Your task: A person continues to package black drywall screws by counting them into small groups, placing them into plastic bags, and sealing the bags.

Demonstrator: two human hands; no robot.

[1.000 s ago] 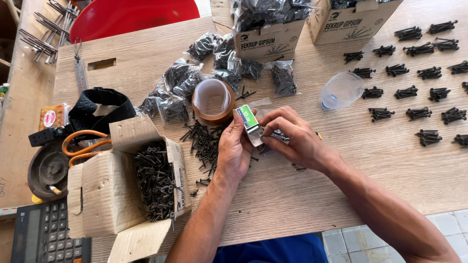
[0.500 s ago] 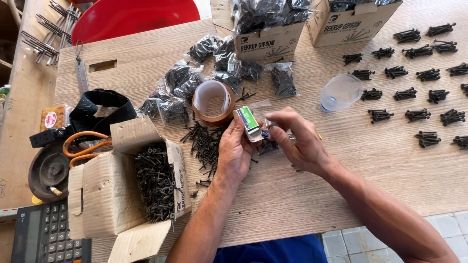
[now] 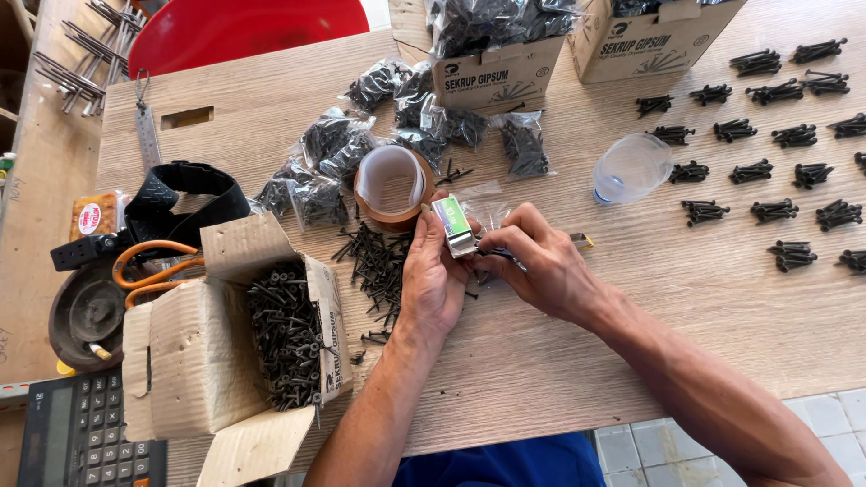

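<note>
My left hand (image 3: 436, 275) grips a small green-and-silver box (image 3: 454, 225); my right hand (image 3: 539, 268) pinches black screws (image 3: 494, 255) against it. Loose screws (image 3: 377, 261) lie just left.

the two hands meet mid-table — left hand (image 3: 435, 280) and right hand (image 3: 539, 269) side by side, with a small box (image 3: 453, 225) held between them and a roll of tape (image 3: 391, 186) just behind. left of the hands lies a loose heap of screws (image 3: 374, 263), and further left an open carton (image 3: 216, 352) with screws in it, scissors (image 3: 149, 267) behind it and a calculator (image 3: 86, 433) at the near left corner. right of the hands, bundles of screws (image 3: 776, 162) lie in rows — a plastic cup (image 3: 630, 169) on its side lies between them and the tape, and bagged screws (image 3: 334, 149) and two cartons (image 3: 505, 63) lie along the far side.
</note>
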